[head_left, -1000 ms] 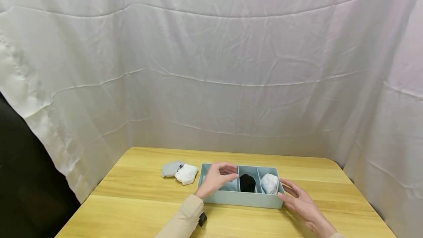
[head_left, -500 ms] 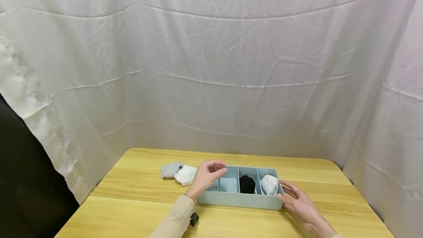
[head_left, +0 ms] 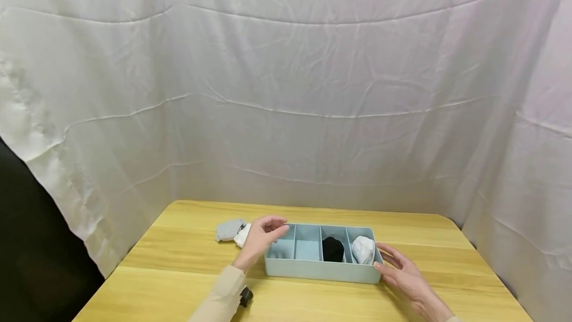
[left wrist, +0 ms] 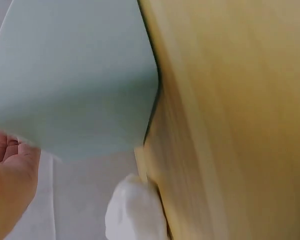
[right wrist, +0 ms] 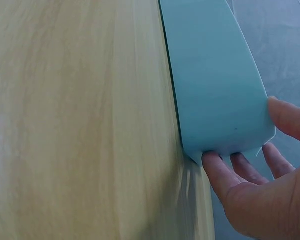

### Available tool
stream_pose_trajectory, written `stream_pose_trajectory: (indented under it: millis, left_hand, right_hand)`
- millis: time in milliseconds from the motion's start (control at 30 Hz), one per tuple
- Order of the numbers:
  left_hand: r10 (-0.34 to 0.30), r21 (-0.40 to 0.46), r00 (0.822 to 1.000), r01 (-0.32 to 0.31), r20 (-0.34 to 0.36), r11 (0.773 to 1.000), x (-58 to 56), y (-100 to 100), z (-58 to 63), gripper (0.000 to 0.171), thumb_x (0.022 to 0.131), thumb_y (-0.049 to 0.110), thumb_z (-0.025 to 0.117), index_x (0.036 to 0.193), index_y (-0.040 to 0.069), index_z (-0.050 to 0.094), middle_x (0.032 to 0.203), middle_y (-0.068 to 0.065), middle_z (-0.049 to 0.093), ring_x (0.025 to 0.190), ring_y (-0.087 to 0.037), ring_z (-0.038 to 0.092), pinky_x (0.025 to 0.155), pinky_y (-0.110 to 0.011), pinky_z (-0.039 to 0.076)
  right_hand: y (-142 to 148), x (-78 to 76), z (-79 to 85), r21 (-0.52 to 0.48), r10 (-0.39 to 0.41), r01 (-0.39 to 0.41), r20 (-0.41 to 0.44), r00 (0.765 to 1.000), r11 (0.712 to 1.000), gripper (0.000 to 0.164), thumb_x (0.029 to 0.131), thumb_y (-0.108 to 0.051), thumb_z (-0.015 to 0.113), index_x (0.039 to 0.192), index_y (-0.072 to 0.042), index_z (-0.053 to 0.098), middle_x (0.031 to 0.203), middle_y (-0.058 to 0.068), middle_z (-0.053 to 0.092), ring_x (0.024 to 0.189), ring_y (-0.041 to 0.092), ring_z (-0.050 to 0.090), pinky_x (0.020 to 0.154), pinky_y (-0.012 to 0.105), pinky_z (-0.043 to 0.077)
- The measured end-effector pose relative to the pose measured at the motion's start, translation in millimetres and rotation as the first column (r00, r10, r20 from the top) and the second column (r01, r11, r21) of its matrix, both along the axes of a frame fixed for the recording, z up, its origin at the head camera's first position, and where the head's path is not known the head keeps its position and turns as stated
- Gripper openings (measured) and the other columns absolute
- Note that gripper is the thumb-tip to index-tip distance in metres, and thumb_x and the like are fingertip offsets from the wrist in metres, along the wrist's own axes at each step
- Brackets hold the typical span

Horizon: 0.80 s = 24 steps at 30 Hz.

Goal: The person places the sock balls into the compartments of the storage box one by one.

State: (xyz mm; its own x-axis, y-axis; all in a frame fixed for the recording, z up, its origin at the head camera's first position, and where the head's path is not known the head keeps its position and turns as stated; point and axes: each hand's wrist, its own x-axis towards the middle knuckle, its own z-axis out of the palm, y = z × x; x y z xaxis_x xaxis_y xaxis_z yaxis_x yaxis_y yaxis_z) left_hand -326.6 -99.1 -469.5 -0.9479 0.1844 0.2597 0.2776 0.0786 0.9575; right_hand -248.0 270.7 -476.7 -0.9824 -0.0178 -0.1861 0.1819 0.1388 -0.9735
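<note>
My left hand (head_left: 261,238) hovers at the left end of a pale blue divided organizer box (head_left: 323,271). Its fingers are loosely bent and hold nothing. In the left wrist view, part of that hand (left wrist: 12,180) shows beyond the box wall (left wrist: 80,75). At the box's right end, my right hand (head_left: 404,275) has its thumb on the near corner and its fingers against the end wall, as the right wrist view also shows. A black cloth bundle (head_left: 333,250) and a white one (head_left: 364,250) sit in the two right compartments; the two left compartments hold nothing visible.
Left of the box, a grey folded cloth bundle (head_left: 229,230) and a white folded bundle (head_left: 241,236) lie on the wooden table (head_left: 170,262). My left hand partly covers the white bundle in the head view. A pale curtain (head_left: 290,88) surrounds the table's back and sides.
My left hand has moved left from over the middle-left compartments to the box's left end, uncovering a compartment and covering part of the white bundle. My right hand stays at the box's right end.
</note>
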Motion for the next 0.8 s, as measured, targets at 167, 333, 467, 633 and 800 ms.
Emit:
stream_pose_trajectory:
  millis: [167,333,467,633,800]
  left_hand:
    - [0.000,-0.020,1.000,0.000,0.011,1.000,-0.8,-18,2.5,0.028,0.088,0.022,0.075,0.112,0.008,0.071,0.100,-0.007,0.071,0.083,-0.015,0.065,0.067,-0.029,0.054]
    - [-0.025,-0.021,0.999,0.025,0.029,0.999,-7.9,-35,7.7,0.034,0.089,0.017,0.073,0.118,0.000,0.067,0.108,-0.015,0.071,0.088,-0.023,0.068,0.070,-0.030,0.054]
    - [-0.038,-0.038,0.999,0.039,0.033,0.999,-15.4,-45,10.5,0.034,0.091,0.015,0.071,0.121,-0.001,0.065,0.114,-0.023,0.068,0.090,-0.026,0.068,0.070,-0.034,0.054]
    - [-0.047,-0.050,0.998,0.049,0.035,0.998,-22.7,-52,13.7,0.034,0.091,0.019,0.071,0.120,0.003,0.066,0.111,-0.014,0.071,0.089,-0.020,0.068,0.071,-0.034,0.055]
    - [-0.031,-0.025,0.999,0.032,0.035,0.999,-23.9,-57,15.8,0.033,0.090,0.021,0.073,0.117,0.005,0.068,0.107,-0.017,0.071,0.087,-0.019,0.068,0.069,-0.032,0.056]
  right_hand:
    - [1,2.3,0.4,-0.002,0.005,-0.005,-0.004,1.000,1.000,0.070,0.094,-0.015,0.067,0.153,-0.006,0.030,0.156,0.030,0.024,0.139,0.035,0.038,0.101,0.038,0.049]
    - [1,3.7,1.6,-0.003,0.003,-0.003,-0.001,1.000,1.000,0.071,0.093,-0.016,0.068,0.153,-0.007,0.031,0.156,0.028,0.027,0.138,0.032,0.038,0.101,0.037,0.050]
    - [0,3.0,1.9,0.000,0.013,-0.013,-0.011,1.000,1.000,0.071,0.093,-0.017,0.068,0.153,-0.006,0.031,0.156,0.029,0.026,0.137,0.032,0.040,0.101,0.039,0.049]
    - [-2,1.7,1.5,-0.010,0.010,-0.010,-0.010,1.000,1.000,0.070,0.094,-0.015,0.067,0.153,-0.005,0.030,0.156,0.030,0.025,0.137,0.032,0.040,0.101,0.039,0.049]
    - [-2,1.4,2.8,0.001,0.011,-0.011,-0.005,1.000,1.000,0.070,0.094,-0.015,0.066,0.153,-0.006,0.029,0.156,0.030,0.024,0.137,0.033,0.040,0.102,0.040,0.048]
